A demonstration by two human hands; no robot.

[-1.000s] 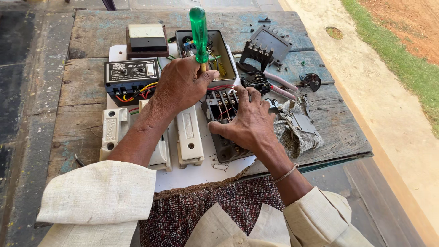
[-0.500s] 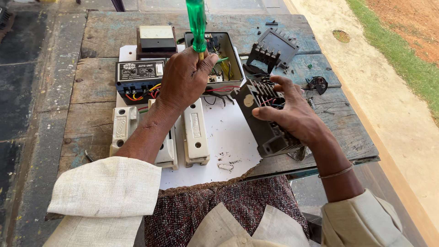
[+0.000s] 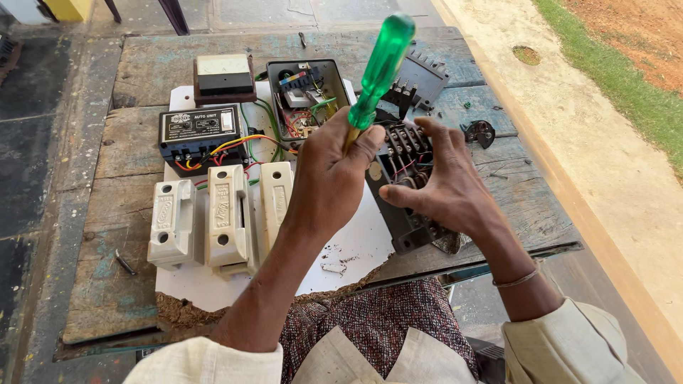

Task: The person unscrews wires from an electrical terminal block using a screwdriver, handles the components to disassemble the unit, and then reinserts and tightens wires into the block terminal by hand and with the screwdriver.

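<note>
Screwdriver [image 3: 377, 75] with a translucent green handle stands nearly upright in the left hand [image 3: 334, 178], which is closed in a fist around the lower end of the handle; the handle rises above the knuckles and tilts slightly to the right, and its tip is hidden behind the hand. Just to the right, the right hand [image 3: 441, 188] rests with fingers spread and curled over a dark terminal block [image 3: 405, 178], gripping it against the white board [image 3: 356, 249]. To the left of the left hand lie 3 cream fuse carriers [image 3: 220, 217] side by side. Behind them sit a black control unit [image 3: 199, 135] with coloured wires and an open grey box [image 3: 306, 99], all on a worn wooden table [image 3: 128, 92].
</note>
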